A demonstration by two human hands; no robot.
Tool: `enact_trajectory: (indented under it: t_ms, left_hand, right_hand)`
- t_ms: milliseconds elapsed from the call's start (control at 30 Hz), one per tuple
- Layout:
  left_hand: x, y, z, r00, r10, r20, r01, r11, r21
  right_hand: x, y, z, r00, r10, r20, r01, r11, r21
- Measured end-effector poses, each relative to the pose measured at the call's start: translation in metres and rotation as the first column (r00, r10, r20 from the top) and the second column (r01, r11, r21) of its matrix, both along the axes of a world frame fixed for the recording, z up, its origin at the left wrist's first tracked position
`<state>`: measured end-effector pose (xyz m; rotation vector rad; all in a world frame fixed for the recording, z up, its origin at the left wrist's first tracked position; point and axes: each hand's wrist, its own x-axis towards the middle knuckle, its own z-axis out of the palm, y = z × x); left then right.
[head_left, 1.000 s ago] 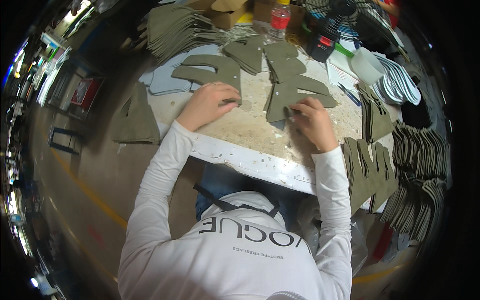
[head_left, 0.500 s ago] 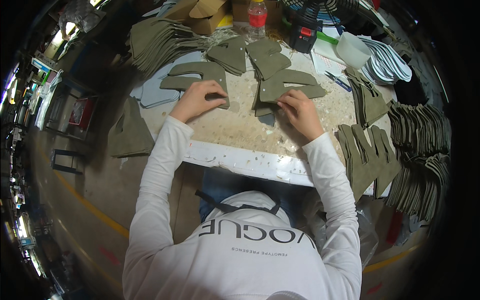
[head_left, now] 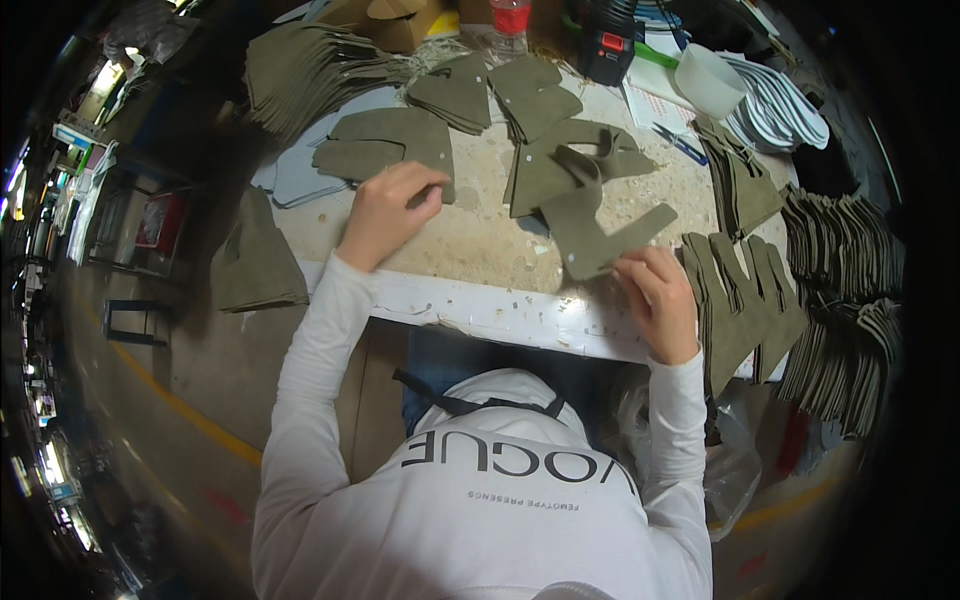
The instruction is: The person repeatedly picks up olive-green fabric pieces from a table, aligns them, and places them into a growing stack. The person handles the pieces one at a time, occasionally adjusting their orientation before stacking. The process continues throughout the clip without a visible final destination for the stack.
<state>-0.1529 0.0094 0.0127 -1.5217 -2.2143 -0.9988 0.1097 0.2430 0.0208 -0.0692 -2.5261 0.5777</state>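
My right hand (head_left: pixel 657 302) pinches the corner of a olive-green cut fabric piece (head_left: pixel 590 232), which has a split, finger-like outline and a small pale mark near its corner. The piece bends up off the table, its far part curling over a stack of similar green pieces (head_left: pixel 530 170). My left hand (head_left: pixel 393 210) is closed, thumb and fingertips close together, beside the near right edge of another stack of green pieces (head_left: pixel 385 135). Whatever may be between those left fingertips is hidden.
More green stacks lie at the back (head_left: pixel 310 75), at the left edge (head_left: pixel 255 255) and on the right (head_left: pixel 735 310). Blue-handled snips (head_left: pixel 682 145), a white tub (head_left: pixel 710 80), a bottle (head_left: pixel 510 20) and a black device with a red part (head_left: pixel 607 50) stand farther back.
My right hand has moved toward me and to the right, drawing the fabric piece's corner off its stack. My left hand has shifted slightly left, still closed.
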Motion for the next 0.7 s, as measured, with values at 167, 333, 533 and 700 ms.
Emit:
enact_trajectory:
  t_ms: [167,333,533,700]
  left_hand:
    - [0.078,-0.022,-0.006,0.995,-0.066,0.076,0.07,0.996,-0.058]
    - [0.14,-0.03,-0.023,0.992,-0.094,0.08,0.098,0.994,-0.052]
    - [0.174,-0.033,-0.027,0.961,-0.048,0.272,0.048,0.999,0.007]
    - [0.171,-0.016,-0.019,0.1,-0.238,0.966,-0.052,0.968,0.244]
  right_hand:
    - [0.029,-0.038,-0.021,1.0,-0.009,0.004,0.009,0.977,-0.214]
    - [0.034,-0.066,-0.042,0.997,-0.052,-0.057,0.037,0.971,-0.238]
    - [0.038,-0.087,-0.043,0.994,-0.066,-0.082,0.047,0.975,-0.218]
    - [0.042,-0.098,-0.04,0.977,-0.167,-0.133,0.119,0.943,-0.31]
